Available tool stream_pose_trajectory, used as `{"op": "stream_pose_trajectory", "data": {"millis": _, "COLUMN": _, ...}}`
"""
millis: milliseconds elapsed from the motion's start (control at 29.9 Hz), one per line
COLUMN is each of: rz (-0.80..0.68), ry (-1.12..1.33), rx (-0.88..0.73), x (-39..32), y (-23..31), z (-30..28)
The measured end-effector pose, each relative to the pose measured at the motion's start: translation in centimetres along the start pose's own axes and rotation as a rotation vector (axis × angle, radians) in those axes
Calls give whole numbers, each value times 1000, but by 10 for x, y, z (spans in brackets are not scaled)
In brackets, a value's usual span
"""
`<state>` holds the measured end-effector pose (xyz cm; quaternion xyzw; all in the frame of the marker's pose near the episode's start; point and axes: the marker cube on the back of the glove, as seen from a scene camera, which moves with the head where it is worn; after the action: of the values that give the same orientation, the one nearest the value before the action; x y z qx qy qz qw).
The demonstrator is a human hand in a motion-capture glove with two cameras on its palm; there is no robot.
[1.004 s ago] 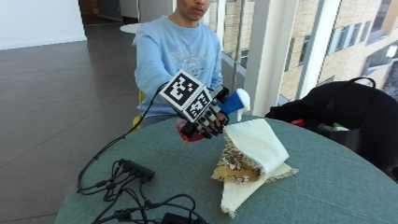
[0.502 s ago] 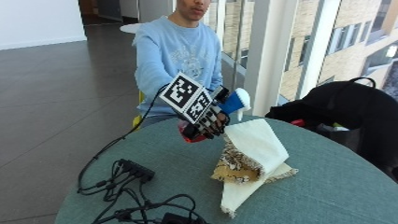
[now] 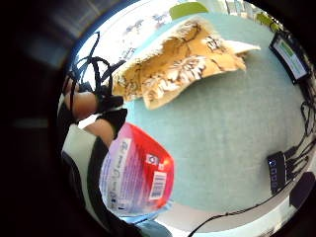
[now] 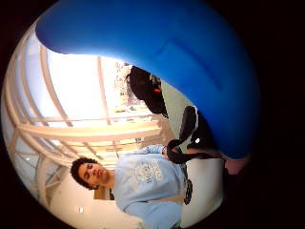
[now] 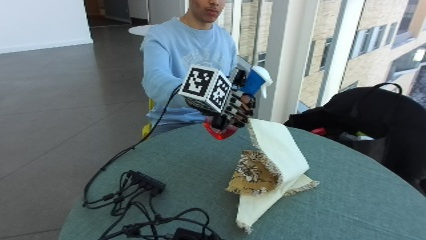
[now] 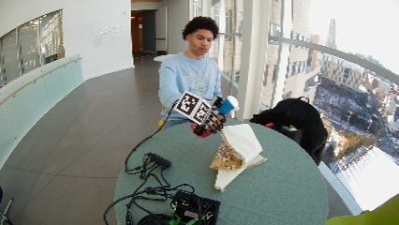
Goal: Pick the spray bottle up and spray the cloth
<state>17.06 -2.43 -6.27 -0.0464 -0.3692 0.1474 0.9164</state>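
In the outside view my gloved right hand [image 5: 236, 107] grips a spray bottle [image 5: 253, 82] with a blue head and a red base, held in the air over the table's far edge. Its blue head [image 4: 190, 62] fills the thumb side palm view. The bottle's red base and label [image 3: 140, 175] show close in the little finger side view. The cloth [image 5: 276, 150] is cream with a yellow-brown floral side. It lies on the green table [image 5: 346, 200], one end raised right beside the bottle. What holds that end up is hidden. The wide view shows the hand [image 6: 212, 122] and the cloth [image 6: 240, 140].
A black power strip [image 5: 146, 182] and a tangle of cables lie on the table's near left side. A black device [image 6: 195, 206] sits at the front edge. A black bag [image 5: 366, 115] stands behind the table on the right. Windows and pillars are behind the person.
My hand has lifted the spray bottle a little higher beside the cloth's raised end. The cloth on the table and the cables have stayed put.
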Motion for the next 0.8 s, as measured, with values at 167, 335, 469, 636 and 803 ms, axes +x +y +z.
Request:
{"op": "stream_pose_trajectory", "data": {"millis": 167, "rz": -200, "ry": -58, "rx": 56, "x": -54, "y": -3, "z": 36}}
{"op": "stream_pose_trajectory", "data": {"millis": 335, "rz": -350, "ry": -124, "rx": 86, "x": -95, "y": -13, "z": 92}}
{"op": "stream_pose_trajectory", "data": {"millis": 469, "rz": -423, "ry": -189, "rx": 105, "x": -110, "y": -28, "z": 144}}
{"op": "stream_pose_trajectory", "data": {"millis": 636, "rz": -435, "ry": -233, "rx": 140, "x": -105, "y": -46, "z": 188}}
{"op": "stream_pose_trajectory", "data": {"millis": 803, "rz": -429, "ry": -243, "rx": 143, "x": -99, "y": -53, "z": 208}}
